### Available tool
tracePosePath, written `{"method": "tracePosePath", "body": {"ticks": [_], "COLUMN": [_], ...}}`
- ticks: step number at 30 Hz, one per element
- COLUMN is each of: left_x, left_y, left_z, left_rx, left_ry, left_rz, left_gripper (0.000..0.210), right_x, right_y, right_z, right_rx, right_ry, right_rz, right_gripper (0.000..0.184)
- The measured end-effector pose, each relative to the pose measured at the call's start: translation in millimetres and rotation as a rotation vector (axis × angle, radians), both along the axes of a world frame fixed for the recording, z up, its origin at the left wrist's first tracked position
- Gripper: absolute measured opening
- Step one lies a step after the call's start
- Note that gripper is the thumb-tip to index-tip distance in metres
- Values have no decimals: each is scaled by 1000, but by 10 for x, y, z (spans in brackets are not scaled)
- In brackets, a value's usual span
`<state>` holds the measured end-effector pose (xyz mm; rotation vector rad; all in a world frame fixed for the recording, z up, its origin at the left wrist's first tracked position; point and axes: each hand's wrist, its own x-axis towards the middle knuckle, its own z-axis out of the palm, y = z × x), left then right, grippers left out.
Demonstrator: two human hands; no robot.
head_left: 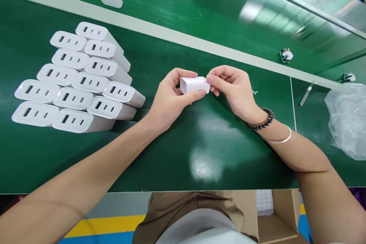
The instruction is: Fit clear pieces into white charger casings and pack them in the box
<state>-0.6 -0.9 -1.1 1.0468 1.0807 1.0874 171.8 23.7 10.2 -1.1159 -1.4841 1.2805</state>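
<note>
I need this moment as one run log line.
left hand: holds white casing | right hand: touches its right end | ported white blocks: stacked at left

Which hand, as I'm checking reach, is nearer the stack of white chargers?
Left. The left hand is to the right of the stack of white chargers, apart from it, holding a white casing; the right hand is farther right, at the casing's far end.
</note>
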Motion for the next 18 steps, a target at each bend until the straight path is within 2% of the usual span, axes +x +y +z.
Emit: {"method": "tracePosePath", "body": {"ticks": [8,14,18], "left_x": [-1,-14,-22], "left_y": [11,18,14], "left_z": [-22,-38,-33], "left_rx": [49,72,64], "left_ry": [36,82,61], "left_rz": [-10,-19,-31], "left_gripper": [41,40,41], "right_x": [38,76,86], "right_y": [4,42,60], "right_z": [14,52,75], "right_rx": [-65,-326,-472], "right_ry": [18,154,244], "right_rz": [34,151,173], "right_gripper": [33,33,32]}}
